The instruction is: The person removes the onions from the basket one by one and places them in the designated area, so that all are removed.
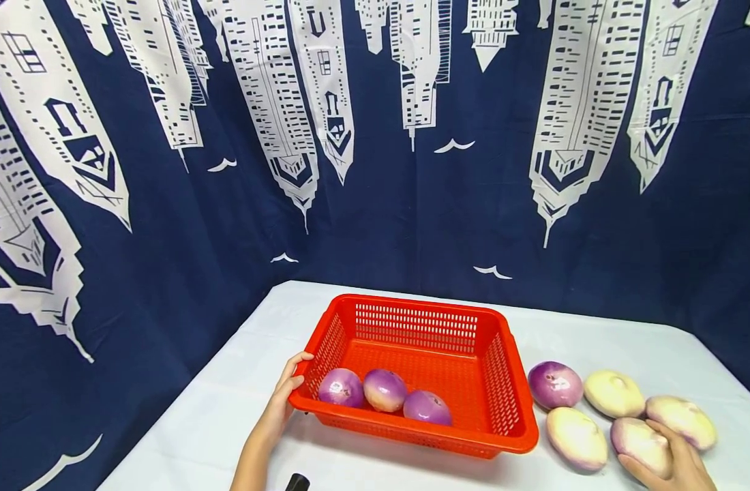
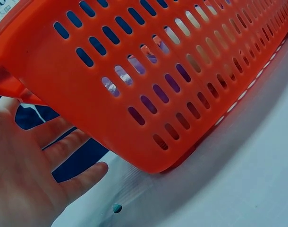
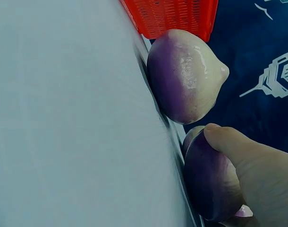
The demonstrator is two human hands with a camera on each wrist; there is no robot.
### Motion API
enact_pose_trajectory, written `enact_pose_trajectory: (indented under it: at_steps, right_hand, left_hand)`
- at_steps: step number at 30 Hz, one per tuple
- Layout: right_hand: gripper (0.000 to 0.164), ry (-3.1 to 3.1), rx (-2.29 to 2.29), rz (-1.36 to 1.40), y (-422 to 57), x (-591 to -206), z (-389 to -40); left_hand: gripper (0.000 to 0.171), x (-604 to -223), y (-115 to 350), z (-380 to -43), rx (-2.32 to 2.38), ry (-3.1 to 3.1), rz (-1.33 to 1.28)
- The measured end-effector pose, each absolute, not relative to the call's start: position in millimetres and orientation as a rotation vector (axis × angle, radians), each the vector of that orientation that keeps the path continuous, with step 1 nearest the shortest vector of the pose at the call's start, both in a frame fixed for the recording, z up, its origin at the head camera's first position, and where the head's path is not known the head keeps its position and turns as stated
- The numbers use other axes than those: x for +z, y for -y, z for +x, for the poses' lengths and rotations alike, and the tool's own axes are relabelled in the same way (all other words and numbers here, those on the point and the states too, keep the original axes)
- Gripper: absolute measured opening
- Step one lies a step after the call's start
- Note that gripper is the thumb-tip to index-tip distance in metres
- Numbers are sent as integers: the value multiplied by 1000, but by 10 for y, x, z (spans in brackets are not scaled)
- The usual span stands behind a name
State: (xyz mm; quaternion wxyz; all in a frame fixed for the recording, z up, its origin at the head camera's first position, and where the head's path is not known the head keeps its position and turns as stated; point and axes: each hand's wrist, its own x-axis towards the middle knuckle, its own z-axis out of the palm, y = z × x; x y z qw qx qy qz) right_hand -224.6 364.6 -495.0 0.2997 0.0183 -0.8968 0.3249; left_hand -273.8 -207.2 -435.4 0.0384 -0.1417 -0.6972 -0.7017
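Note:
My right hand point(image 1: 678, 460) grips a purple-and-cream turnip point(image 1: 641, 447) at the right of the table. In the right wrist view the thumb point(image 3: 233, 142) lies along the turnip's purple side point(image 3: 207, 179); the other fingers are mostly hidden. A second turnip point(image 3: 184, 75) sits beside it, toward the basket. My left hand point(image 1: 281, 392) rests at the left rim of a red plastic basket point(image 1: 414, 440). Its fingers are fairly straight and spread in the left wrist view, against the basket's corner point(image 2: 111, 132). Three purple turnips point(image 1: 384, 390) lie along the basket's near side.
Around the right hand lie several more turnips: a purple one point(image 1: 556, 385) by the basket, and paler ones point(image 1: 613, 393) behind and beside. A small black object point(image 1: 298, 483) shows at the white table's point(image 1: 228, 409) near edge. A navy curtain point(image 1: 412, 225) with white buildings hangs behind.

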Motion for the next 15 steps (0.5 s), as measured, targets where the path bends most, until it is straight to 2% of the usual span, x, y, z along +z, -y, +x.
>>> enact_pose_trajectory:
  at_steps: [15]
  right_hand:
    - [77, 2295, 893, 107, -3601, -4887, -2244]
  left_hand:
    - [42, -4331, 2047, -2726, -2147, 2148, -365]
